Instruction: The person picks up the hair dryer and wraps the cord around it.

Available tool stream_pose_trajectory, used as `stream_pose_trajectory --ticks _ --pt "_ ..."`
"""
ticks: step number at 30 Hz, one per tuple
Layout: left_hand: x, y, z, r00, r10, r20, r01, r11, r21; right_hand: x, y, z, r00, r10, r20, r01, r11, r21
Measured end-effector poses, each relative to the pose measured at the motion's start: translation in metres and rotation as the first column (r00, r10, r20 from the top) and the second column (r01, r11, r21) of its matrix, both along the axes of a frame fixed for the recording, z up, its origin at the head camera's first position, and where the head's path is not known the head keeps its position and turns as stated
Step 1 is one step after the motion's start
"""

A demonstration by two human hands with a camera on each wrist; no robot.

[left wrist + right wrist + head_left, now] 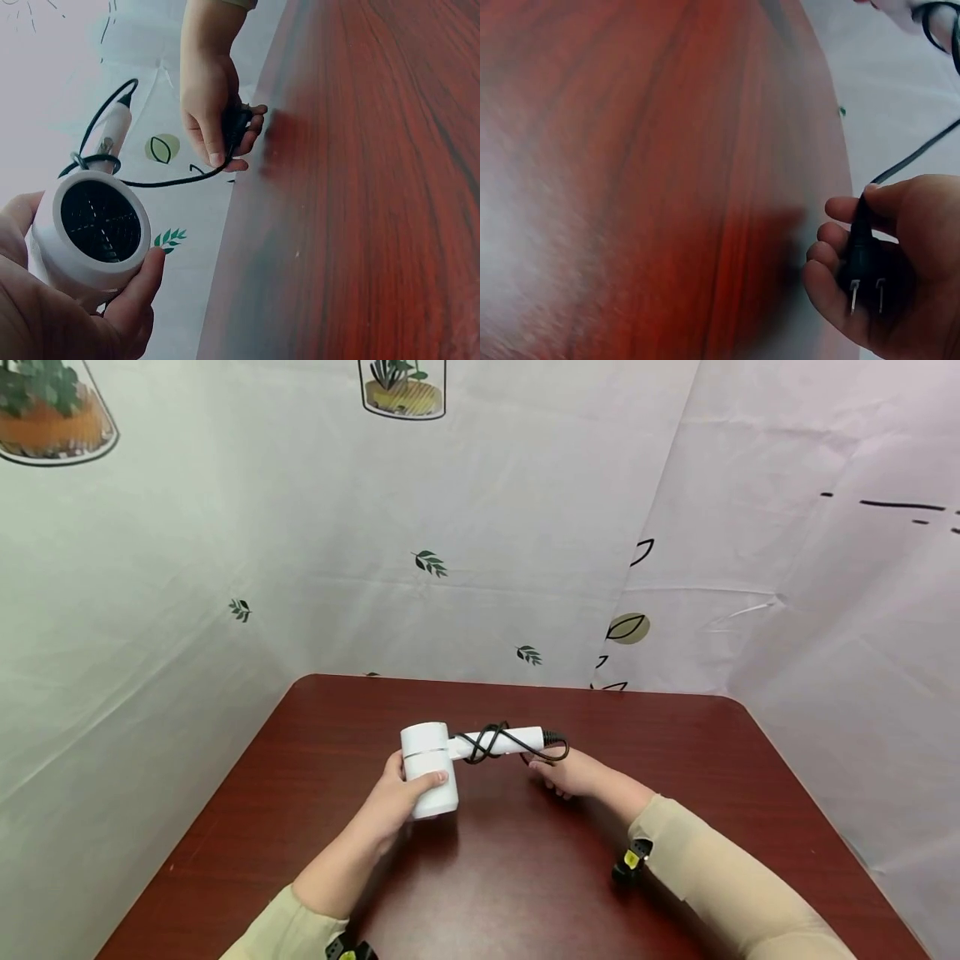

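A white hair dryer (426, 742) is held up over the table by my left hand (393, 800), whose fingers and thumb curl round its barrel. The dryer's handle (529, 738) points right, with the black cord (491, 743) wound and crossed over it. In the left wrist view the barrel's round end shows a dark grille (101, 221). My right hand (576, 772), right of the handle's end, grips the cord's black plug (864, 259). Two metal prongs (854, 297) stick out of the plug in the right wrist view. A length of cord runs from the plug back to the handle.
The reddish-brown wooden table (510, 877) lies under both hands. Pale hanging sheets (322, 527) with printed leaves and plant jars stand behind it and along its sides. Each sleeve has a small black device (632, 858) at the cuff.
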State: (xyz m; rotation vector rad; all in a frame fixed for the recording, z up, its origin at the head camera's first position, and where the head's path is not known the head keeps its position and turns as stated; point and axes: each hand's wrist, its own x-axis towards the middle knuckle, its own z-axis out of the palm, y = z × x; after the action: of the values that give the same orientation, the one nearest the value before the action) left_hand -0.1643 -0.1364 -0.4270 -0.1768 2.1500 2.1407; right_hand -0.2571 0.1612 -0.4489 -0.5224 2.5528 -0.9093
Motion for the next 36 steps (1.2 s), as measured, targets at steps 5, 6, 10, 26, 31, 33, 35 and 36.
stream_pose_trajectory --ticks 5,6,10,26,31,33,35,36 --pt "-0.003 0.003 0.0 0.999 0.043 0.007 -0.043 0.999 0.011 0.012 -0.006 0.0 0.995 0.083 -0.063 -0.08 0.995 0.056" --pt "-0.003 0.004 0.0 0.999 0.05 0.007 -0.05 0.999 0.011 0.015 -0.007 0.0 0.993 0.094 -0.069 -0.09 0.994 0.06" --pt "-0.006 0.004 -0.002 0.997 0.076 0.01 -0.076 0.997 0.005 0.028 -0.013 0.004 0.983 0.155 -0.097 -0.145 0.984 0.099" --pt "-0.008 -0.006 -0.005 0.993 0.119 0.002 -0.118 0.99 -0.071 0.076 -0.024 0.031 0.893 0.342 -0.292 -0.277 0.93 0.243" --pt "-0.007 -0.009 -0.006 0.99 0.141 -0.013 -0.142 0.985 -0.102 0.086 -0.021 0.041 0.876 0.353 -0.329 -0.287 0.929 0.234" --pt "-0.007 -0.01 -0.007 0.988 0.151 -0.024 -0.153 0.983 -0.106 0.089 -0.021 0.047 0.865 0.349 -0.36 -0.277 0.931 0.236" --pt "-0.007 -0.011 -0.009 0.988 0.154 -0.031 -0.157 0.982 -0.11 0.091 -0.019 0.053 0.856 0.33 -0.398 -0.251 0.938 0.238" --pt "-0.007 -0.011 -0.009 0.988 0.153 -0.033 -0.156 0.981 -0.113 0.092 -0.018 0.057 0.852 0.318 -0.417 -0.237 0.943 0.234"
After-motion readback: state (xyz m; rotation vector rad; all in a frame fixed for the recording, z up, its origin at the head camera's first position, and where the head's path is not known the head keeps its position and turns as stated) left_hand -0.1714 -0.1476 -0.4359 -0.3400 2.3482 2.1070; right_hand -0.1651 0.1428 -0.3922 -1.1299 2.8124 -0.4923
